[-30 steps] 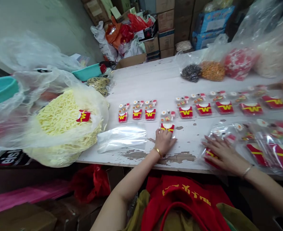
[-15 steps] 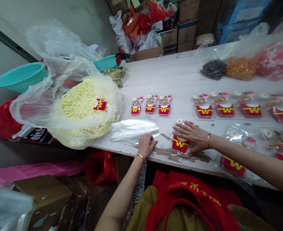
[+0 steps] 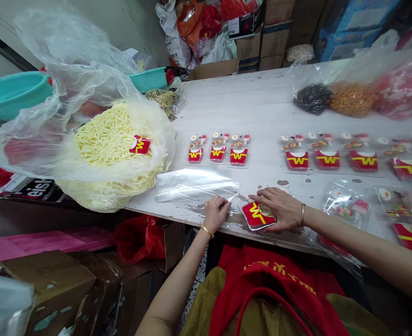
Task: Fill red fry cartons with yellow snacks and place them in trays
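Note:
My right hand is closed round a clear packet with a red fries carton marked with a yellow W. The packet lies slanted near the table's front edge, and my palm and fingers cover its upper part. To the left, my left hand pinches the near right edge of a flat, clear plastic bag, part of a stack by the look of it. Behind the bags stand three similar packets in a row, each with small toy food pieces above a red carton.
A large open bag of pale yellow sticks bulges at the left, with a loose red carton on top. More packets line the right side. Bags of dark and orange pieces sit behind them.
My right hand has gone from lying spread over the packet to gripping it, and the packet has turned and shifted slightly left. The fingers of my left hand have moved onto the bag's edge.

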### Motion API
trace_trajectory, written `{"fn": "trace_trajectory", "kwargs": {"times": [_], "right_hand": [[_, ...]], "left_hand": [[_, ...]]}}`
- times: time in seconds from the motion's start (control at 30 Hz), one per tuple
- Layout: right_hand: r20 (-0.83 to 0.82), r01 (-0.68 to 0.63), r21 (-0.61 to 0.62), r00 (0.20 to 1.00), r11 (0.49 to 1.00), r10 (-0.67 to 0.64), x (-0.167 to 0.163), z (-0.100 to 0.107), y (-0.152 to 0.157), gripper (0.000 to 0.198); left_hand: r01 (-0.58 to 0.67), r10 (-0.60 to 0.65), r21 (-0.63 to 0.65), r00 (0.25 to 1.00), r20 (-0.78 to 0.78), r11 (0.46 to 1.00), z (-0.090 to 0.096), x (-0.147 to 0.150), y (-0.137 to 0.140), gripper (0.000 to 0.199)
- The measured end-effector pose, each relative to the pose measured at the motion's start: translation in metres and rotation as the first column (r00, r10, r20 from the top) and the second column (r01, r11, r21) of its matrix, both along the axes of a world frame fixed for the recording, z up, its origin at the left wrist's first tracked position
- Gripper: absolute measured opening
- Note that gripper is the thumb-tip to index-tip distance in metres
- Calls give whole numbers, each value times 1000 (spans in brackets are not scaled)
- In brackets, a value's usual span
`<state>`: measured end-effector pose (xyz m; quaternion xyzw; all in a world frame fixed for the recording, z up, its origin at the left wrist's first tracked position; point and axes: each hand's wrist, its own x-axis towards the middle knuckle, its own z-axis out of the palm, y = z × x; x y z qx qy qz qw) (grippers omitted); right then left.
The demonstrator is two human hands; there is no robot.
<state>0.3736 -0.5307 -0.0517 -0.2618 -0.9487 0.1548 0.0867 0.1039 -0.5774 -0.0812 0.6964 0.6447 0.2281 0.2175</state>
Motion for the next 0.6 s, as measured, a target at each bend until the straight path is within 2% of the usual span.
{"fn": "trace_trajectory", "kwargs": {"times": [0.17, 0.3, 0.4, 0.53, 0.6], "right_hand": [[86, 35, 16, 996, 999, -36, -4, -2, -18, 102], [114, 92, 32, 989, 995, -95, -9, -3, -28, 111], [143, 134, 30, 980, 991, -137, -5, -2, -34, 112], [156, 185, 20, 970, 983, -186, 13, 2, -42, 106], [148, 210, 23, 966, 977, -211, 23, 4, -45, 103]], "left_hand": [[29, -34, 33, 982, 185, 999, 5, 23, -7, 27], [132, -140, 73, 983, 118, 989, 10, 33, -10, 24], [136, -146, 106, 984, 99, 985, 13, 31, -9, 23], [239, -241, 35, 954, 178, 970, 19, 19, -1, 23], [239, -241, 31, 965, 102, 970, 21, 17, 6, 23]]}}
